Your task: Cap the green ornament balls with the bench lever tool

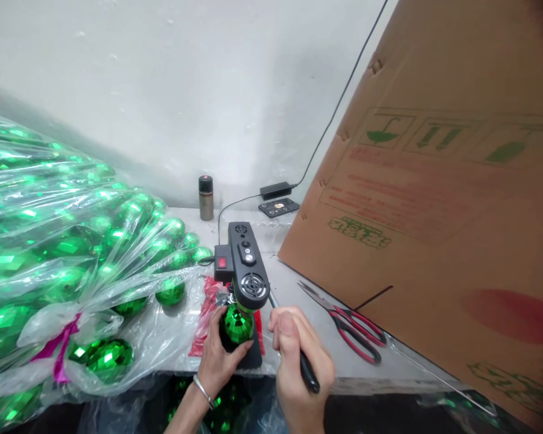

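Observation:
A shiny green faceted ball ornament sits under the head of a small black bench machine with round grilles and a red switch. Around the ball's left and front sides curl the fingers and thumb of my left hand, with a silver bangle on the wrist. To the right of the machine, my right hand is closed round a lever handle with a black grip. The lever's metal rod runs up towards the machine's side. Where the machine head meets the ball's top is hidden.
Clear plastic bags of green balls fill the left, one tied with a purple ribbon. Red-handled scissors lie right of the machine, beside a large cardboard box. A bottle, phone and power adapter stand behind.

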Demonstrator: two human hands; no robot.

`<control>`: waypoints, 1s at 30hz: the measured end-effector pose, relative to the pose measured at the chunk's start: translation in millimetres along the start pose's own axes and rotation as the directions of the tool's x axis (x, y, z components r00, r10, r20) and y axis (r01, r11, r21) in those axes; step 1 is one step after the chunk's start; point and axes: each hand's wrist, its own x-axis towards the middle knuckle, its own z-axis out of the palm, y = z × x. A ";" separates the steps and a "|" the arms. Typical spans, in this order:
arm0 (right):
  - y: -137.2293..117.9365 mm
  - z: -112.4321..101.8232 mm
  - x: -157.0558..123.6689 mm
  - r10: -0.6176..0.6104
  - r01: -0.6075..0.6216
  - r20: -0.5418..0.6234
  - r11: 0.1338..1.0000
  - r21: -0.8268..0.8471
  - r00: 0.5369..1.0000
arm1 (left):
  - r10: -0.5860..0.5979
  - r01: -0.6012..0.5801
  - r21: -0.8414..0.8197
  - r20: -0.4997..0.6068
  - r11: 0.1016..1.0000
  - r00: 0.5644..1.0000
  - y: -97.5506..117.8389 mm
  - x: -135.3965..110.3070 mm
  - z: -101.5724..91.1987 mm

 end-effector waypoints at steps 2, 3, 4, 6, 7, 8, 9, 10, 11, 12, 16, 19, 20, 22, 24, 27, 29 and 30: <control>1.2 0.1 -1.1 0.004 -0.004 0.000 1.000 0.002 1.000 | -0.001 0.001 -0.001 0.021 1.000 1.000 -2.6 0.4 0.2; 2.0 0.2 -1.7 0.007 -0.007 -0.001 1.000 0.005 1.000 | -0.006 0.006 -0.002 0.027 1.000 1.000 -3.4 0.6 -0.1; 2.7 0.3 -2.1 0.009 -0.009 -0.002 1.000 0.008 1.000 | -0.012 0.013 -0.003 0.030 1.000 0.999 -4.1 0.7 -0.6; 3.5 0.6 -2.2 0.016 -0.016 -0.004 1.000 0.012 1.000 | -0.019 0.019 -0.006 0.033 1.000 0.999 -5.2 0.2 -1.5; 3.5 0.8 -1.9 0.017 -0.017 -0.005 1.000 0.010 1.000 | -0.013 0.014 -0.010 0.039 1.000 0.999 -5.8 -0.2 -1.8; 3.1 0.9 -1.3 0.016 -0.016 -0.008 1.000 0.009 1.000 | -0.002 0.003 -0.017 0.049 1.000 0.999 -6.4 -0.8 -1.9; 2.6 0.9 -0.6 0.013 -0.013 -0.011 1.000 0.005 1.000 | 0.010 -0.008 -0.026 0.060 1.000 0.998 -7.1 -1.4 -1.8; 2.1 0.9 -0.1 0.010 -0.010 -0.012 1.000 0.000 1.000 | 0.021 -0.019 -0.033 0.068 0.999 0.997 -8.0 -2.0 -1.5; 1.8 0.9 0.0 0.005 -0.005 -0.014 1.000 -0.004 1.000 | 0.029 -0.027 -0.038 0.070 0.999 0.997 -8.9 -2.5 -1.1; 2.0 0.8 -0.5 0.000 0.000 -0.017 1.000 -0.007 1.000 | 0.034 -0.032 -0.040 0.070 0.999 0.997 -9.9 -3.0 -0.6; 9.7 1.1 -11.3 -0.015 0.015 -0.032 1.000 -0.007 0.999 | 0.038 -0.036 -0.034 0.068 0.999 0.997 -13.2 -4.2 1.1; 20.1 2.7 -24.1 -0.029 0.030 -0.058 1.000 0.001 0.998 | 0.034 -0.032 -0.029 0.079 0.999 0.996 -14.0 -4.3 1.4; 23.2 3.5 -27.6 -0.031 0.031 -0.068 0.999 0.005 0.997 | 0.031 -0.029 -0.028 0.081 0.999 0.996 -13.8 -4.4 1.4; 27.8 5.3 -32.4 -0.034 0.035 -0.091 0.999 0.014 0.995 | 0.029 -0.026 -0.028 0.081 0.999 0.996 -12.9 -4.5 1.4; 29.9 7.0 -34.4 -0.030 0.032 -0.109 0.999 0.022 0.994 | 0.033 -0.031 -0.028 0.081 0.999 0.996 -11.9 -4.7 1.5; 30.0 9.0 -34.9 -0.011 0.015 -0.135 0.999 0.032 0.991 | 0.040 -0.038 -0.026 0.084 0.999 0.996 -11.4 -5.2 1.6; 29.7 10.1 -35.2 0.002 0.004 -0.150 0.999 0.039 0.989 | 0.044 -0.042 -0.023 0.086 0.999 0.995 -11.9 -5.8 1.7; 29.8 10.6 -35.6 0.005 0.001 -0.156 0.999 0.044 0.988 | 0.048 -0.046 -0.022 0.087 0.999 0.995 -12.5 -6.2 1.8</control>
